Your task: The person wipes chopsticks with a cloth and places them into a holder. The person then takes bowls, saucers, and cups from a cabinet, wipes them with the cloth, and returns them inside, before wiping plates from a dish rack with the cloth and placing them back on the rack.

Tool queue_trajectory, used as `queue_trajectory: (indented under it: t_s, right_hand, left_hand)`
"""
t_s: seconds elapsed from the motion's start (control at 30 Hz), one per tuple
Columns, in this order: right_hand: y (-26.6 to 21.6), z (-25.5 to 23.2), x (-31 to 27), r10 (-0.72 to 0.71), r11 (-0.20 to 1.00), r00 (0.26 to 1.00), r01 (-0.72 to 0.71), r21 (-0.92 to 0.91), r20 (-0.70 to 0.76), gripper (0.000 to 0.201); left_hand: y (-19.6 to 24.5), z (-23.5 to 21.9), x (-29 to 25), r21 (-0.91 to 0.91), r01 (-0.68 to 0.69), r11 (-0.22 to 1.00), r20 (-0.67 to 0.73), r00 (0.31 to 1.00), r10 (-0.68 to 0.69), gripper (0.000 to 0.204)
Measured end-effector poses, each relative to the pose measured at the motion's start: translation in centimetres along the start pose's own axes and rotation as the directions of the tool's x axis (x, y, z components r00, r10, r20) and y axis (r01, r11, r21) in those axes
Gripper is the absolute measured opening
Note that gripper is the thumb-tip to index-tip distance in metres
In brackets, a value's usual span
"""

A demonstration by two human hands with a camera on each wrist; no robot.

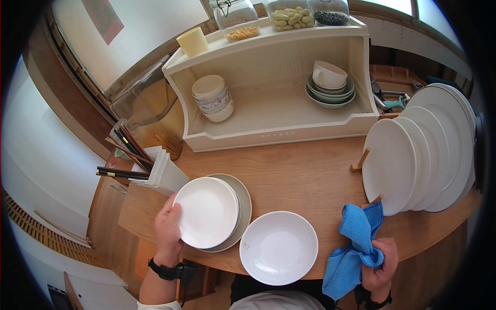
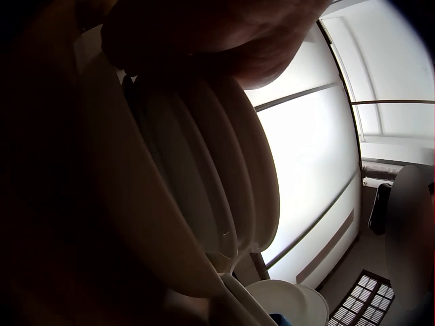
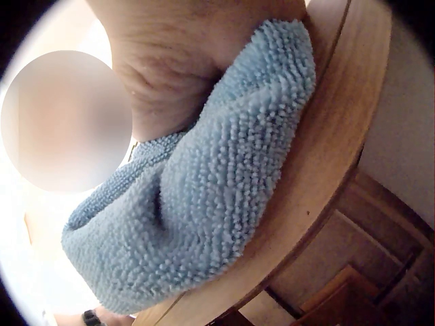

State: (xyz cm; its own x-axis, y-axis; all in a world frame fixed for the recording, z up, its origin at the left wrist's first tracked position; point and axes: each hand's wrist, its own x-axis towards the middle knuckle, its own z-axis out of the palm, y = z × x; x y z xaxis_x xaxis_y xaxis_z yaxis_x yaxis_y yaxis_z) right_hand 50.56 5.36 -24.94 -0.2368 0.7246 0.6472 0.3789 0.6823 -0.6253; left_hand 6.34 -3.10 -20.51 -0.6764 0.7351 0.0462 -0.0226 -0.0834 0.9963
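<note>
The wooden table (image 1: pixel 289 175) is topped at the back by a cream shelf (image 1: pixel 279 124); at the right, large white plates (image 1: pixel 388 165) are held on edge in a row by a wooden rack (image 1: pixel 366 155). At the near left, a wide grey-rimmed plate (image 1: pixel 247 204) is partly covered by stacked white dishes (image 1: pixel 206 213); these are gripped at their left edge by the left hand (image 1: pixel 168 227), with the thumb laid on the top rim. Between that stack and the right hand (image 1: pixel 381 266), a shallow white dish (image 1: pixel 279 248) is set by the near table edge; whether it is touched by the grey-rimmed plate cannot be told. A blue cloth (image 1: pixel 354 248) is clutched in the curled fingers of the right hand, bunched and hanging, near the rack. Beside the shelf, dark chopsticks (image 1: pixel 135 155) are held in a white holder (image 1: pixel 168 173); inside the shelf, small bowls (image 1: pixel 213 98) are stacked at the left, and green bowls (image 1: pixel 330 95) topped by a white cup (image 1: pixel 329 74) at the right; three glass jars (image 1: pixel 292 18) and a yellow cup (image 1: pixel 192 42) are lined along its top.
</note>
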Motion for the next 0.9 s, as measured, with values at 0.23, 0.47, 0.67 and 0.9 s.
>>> queue_trajectory:
  t_s: [0.23,0.47,0.67,0.9]
  right_hand:
    - [-0.16,-0.02,-0.04,0.029,1.0,1.0,-0.029,0.005,0.004,0.035]
    - [-0.46,0.0,0.16,0.034,0.999,0.999,-0.034,-0.013,0.016,0.033]
    - [-0.72,0.34,0.16,0.034,0.999,0.999,-0.033,-0.019,0.015,0.032]
    - [-0.83,0.56,0.11,0.085,0.996,0.996,-0.085,-0.033,-0.002,0.03]
  left_hand:
    - [-0.37,-0.02,0.1,0.003,0.033,0.999,-0.004,0.999,-0.033,0.037]
    - [-0.47,0.07,0.14,0.033,0.014,0.999,-0.029,0.999,-0.013,0.038]
    - [0.17,-0.04,0.15,-0.014,0.039,0.999,0.011,0.999,-0.039,0.044]
    - [-0.12,-0.13,0.43,-0.036,0.036,0.999,-0.014,0.999,-0.037,0.049]
